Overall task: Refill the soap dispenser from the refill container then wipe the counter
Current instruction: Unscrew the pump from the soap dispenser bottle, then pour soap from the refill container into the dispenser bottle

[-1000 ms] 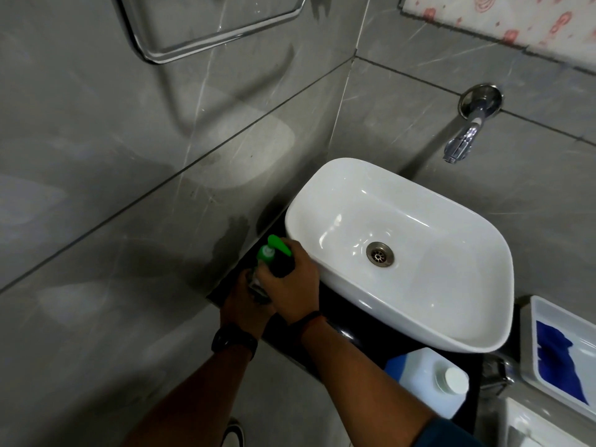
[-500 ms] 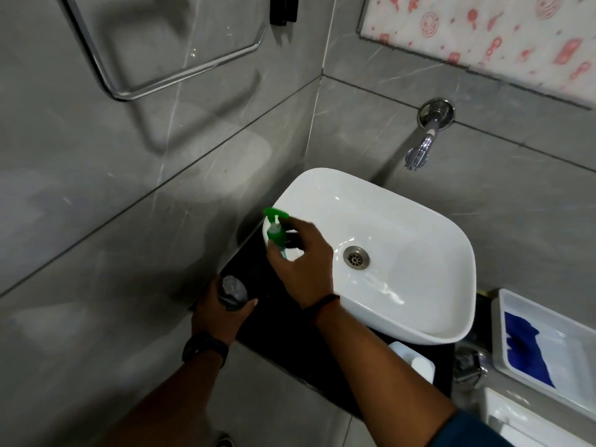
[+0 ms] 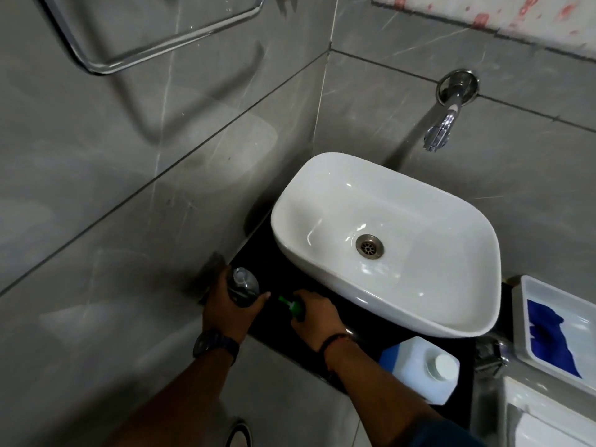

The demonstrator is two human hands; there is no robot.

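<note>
Our left hand curled its fingers around the uncapped soap dispenser bottle at the left end of the black counter, beside the white sink. Our right hand clamped its fingers on the green pump just beside the bottle. The capped refill container sat at the counter's near right end.
</note>
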